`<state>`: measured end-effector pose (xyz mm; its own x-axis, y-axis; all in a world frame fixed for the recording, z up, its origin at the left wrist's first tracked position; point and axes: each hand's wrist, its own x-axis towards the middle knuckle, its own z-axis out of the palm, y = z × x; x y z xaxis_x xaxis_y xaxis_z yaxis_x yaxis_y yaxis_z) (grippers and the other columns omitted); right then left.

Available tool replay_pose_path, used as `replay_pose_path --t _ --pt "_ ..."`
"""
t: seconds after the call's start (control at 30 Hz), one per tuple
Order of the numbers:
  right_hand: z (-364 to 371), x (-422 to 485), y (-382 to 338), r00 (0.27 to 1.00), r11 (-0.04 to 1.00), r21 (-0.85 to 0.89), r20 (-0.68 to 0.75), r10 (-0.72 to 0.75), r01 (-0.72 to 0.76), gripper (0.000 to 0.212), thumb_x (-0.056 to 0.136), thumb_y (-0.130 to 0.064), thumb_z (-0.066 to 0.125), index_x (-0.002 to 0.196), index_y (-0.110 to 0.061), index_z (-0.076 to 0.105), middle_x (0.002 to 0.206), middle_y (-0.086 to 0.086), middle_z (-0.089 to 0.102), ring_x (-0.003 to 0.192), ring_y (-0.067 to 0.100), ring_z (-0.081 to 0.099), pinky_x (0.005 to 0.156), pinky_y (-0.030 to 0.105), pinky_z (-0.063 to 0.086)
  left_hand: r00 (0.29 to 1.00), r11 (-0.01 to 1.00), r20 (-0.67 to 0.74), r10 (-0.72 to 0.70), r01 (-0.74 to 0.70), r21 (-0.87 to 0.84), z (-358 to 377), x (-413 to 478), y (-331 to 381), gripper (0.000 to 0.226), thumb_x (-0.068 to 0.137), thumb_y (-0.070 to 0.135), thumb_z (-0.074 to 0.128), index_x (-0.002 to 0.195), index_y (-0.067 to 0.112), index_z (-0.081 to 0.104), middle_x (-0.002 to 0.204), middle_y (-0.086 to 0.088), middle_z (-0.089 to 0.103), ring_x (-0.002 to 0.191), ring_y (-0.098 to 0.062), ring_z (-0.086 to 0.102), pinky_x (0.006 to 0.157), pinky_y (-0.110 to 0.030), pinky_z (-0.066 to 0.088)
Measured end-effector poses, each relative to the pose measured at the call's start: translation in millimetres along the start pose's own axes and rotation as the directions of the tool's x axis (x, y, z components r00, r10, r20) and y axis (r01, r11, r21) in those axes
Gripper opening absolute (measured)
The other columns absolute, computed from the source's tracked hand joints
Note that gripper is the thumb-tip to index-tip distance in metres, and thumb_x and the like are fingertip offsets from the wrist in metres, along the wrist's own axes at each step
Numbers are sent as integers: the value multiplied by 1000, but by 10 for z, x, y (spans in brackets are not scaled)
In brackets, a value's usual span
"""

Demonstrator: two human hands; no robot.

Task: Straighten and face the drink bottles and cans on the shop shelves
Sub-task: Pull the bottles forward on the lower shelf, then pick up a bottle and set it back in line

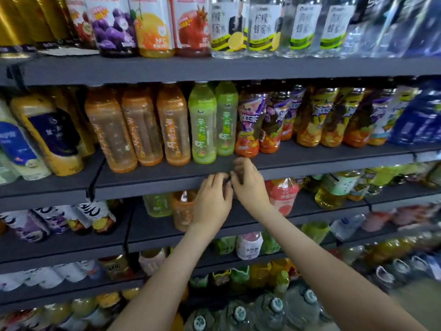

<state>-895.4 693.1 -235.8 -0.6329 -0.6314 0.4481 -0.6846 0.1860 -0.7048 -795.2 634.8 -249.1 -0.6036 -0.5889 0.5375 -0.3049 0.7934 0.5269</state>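
- At the shelf edge [143, 185], my left hand [212, 201] and right hand [248, 185] touch, fingers curled; whether they pinch anything, I cannot tell.
- Green bottles [202, 125] stand just above the shelf edge.

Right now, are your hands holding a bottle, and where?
No bottle. Left hand and right hand meet at the shelf edge below the green bottles, fingers curled; whether they pinch something there cannot be told.

left hand [212, 199], right hand [248, 185], together at shelf edge [148, 185]
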Motion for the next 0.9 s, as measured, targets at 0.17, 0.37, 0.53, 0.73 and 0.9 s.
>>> replay_pose_path --t 0.17,0.37,0.53,0.73,0.9 --pt "-478 -357 835 986 985 20 14 168 -169 21 88 -8 57 108 -10 54 95 5 65 88 21 62 76 37 51 971 1000 237 10 -4 -25 704 -200 394 21 95 20 49 113 12 57 111 -8 61 100 -29 59 73 -37 46" --pt "-1255 -538 2102 889 891 28 -52 455 -454 15 91 -12 56 105 -13 50 98 3 60 86 21 58 69 29 42 911 998 409 -56 36 56 1630 -150 1001 29 97 28 44 123 17 49 117 -3 58 98 -27 59 72 -37 49" --pt "-2009 -389 3232 780 793 152 -148 608 -589 29 89 -10 60 114 -6 45 107 12 58 98 26 57 75 31 42 916 991 378 -136 120 66 2632 -21 1573 26 96 23 46 120 16 50 110 -2 62 95 -24 60 70 -34 47" --pt "-2652 206 4121 809 816 184 -130 573 -548 49 81 -13 70 120 -5 42 101 -6 44 95 9 40 73 12 33 899 950 315 -303 257 179 3547 224 2123 27 94 32 46 117 18 50 111 -3 61 97 -25 59 73 -38 50" --pt "-2684 449 4342 857 867 136 -138 496 -480 49 84 -19 69 120 -1 42 103 2 45 102 22 46 78 23 37 872 887 209 -442 390 248 3758 257 2304 43 91 39 52 122 10 43 116 -9 54 99 -30 59 71 -38 47"
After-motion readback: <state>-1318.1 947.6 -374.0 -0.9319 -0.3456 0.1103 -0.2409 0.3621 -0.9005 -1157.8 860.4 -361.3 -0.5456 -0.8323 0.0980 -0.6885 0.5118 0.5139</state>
